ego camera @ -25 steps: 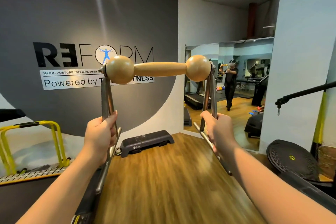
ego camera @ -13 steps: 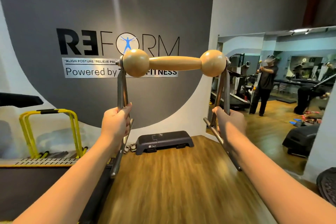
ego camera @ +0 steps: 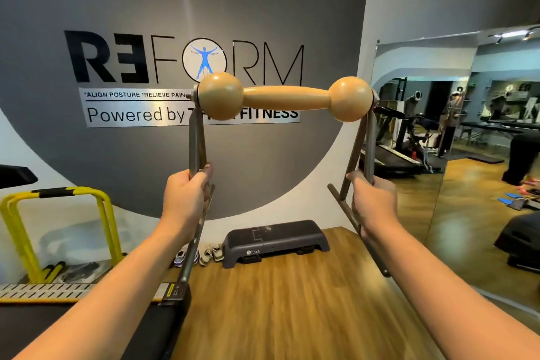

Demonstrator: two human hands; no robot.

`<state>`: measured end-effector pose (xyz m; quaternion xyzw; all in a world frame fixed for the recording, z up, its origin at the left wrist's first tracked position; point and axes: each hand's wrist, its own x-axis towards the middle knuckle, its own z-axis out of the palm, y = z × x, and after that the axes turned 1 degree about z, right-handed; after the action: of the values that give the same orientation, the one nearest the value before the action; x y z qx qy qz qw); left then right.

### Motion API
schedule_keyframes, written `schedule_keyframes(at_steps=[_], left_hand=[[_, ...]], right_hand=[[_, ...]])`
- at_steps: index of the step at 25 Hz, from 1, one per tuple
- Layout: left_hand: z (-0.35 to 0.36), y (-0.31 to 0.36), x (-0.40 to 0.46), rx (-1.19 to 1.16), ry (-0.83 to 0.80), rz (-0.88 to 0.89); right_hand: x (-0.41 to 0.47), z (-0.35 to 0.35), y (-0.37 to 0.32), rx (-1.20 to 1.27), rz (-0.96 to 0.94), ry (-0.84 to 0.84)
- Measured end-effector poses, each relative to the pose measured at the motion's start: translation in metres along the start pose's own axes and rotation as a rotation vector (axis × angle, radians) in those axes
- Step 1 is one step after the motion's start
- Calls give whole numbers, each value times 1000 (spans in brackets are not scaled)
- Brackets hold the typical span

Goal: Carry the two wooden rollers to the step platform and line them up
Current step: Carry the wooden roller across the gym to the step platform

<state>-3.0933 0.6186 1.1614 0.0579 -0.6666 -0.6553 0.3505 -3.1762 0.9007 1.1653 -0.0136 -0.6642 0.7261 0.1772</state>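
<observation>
Forearms reach out, the left hand (ego camera: 187, 199) and right hand (ego camera: 372, 203) each clenched around a metal frame (ego camera: 196, 143) upright. Between the uprights, above both hands, spans the wooden roller (ego camera: 285, 97). Beyond and below it, the step platform (ego camera: 274, 241) sits on the floor against the wall.

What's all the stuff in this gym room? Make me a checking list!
Surface: wooden floor, bare ahead.
Job's things: wooden roller held up on metal frame; only one roller seen; step platform by the wall, nothing on it.
Clutter: shoes beside platform; yellow hurdles at left.
Grippers: left hand and right hand each grip a frame side.
Cables: nothing seen.
Surroundings: logo wall, mirror at right.
</observation>
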Motion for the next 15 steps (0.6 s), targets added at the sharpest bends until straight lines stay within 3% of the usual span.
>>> schedule_keyframes(at_steps=[15], left_hand=[[123,-163,332,29,93,-30]], right_hand=[[355,206,109,-3,0,-172]])
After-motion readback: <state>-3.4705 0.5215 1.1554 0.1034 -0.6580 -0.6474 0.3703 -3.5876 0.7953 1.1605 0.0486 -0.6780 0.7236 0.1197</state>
